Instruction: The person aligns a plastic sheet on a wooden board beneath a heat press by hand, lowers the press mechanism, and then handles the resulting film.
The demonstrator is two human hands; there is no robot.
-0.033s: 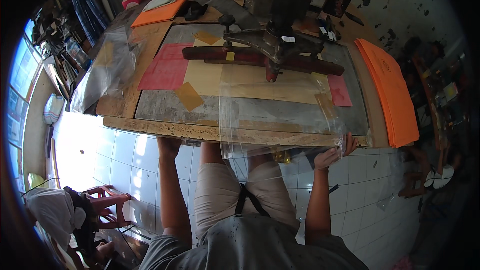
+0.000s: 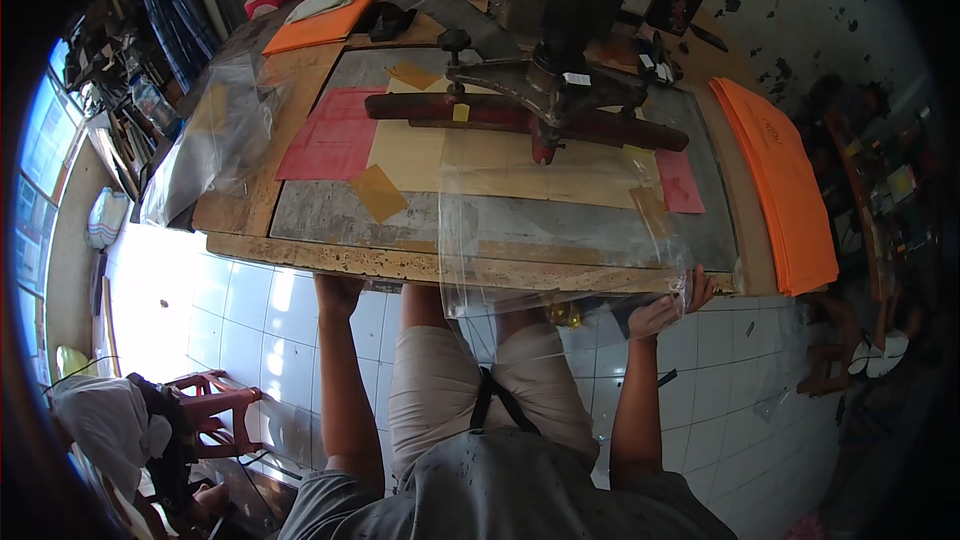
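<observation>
A clear plastic sheet (image 2: 560,240) lies partly under the red press bar (image 2: 520,118) and hangs over the table's front edge. At its lower right corner my right hand (image 2: 672,308) is closed on the plastic, just below the tabletop. My left hand (image 2: 338,292) is at the underside of the front edge, where its fingers are hidden. Beneath the bar are a cream-coloured sheet (image 2: 410,155) and pink pieces (image 2: 335,130) on a grey metal plate (image 2: 330,215). Brown tape strips (image 2: 378,194) stick to them.
A stack of orange bags (image 2: 780,190) lies along the right side of the wooden table (image 2: 240,210). More clear plastic (image 2: 215,140) covers the left corner. At the far left is another orange pile (image 2: 320,20) with a cloth. A red stool (image 2: 215,405) stands at lower left.
</observation>
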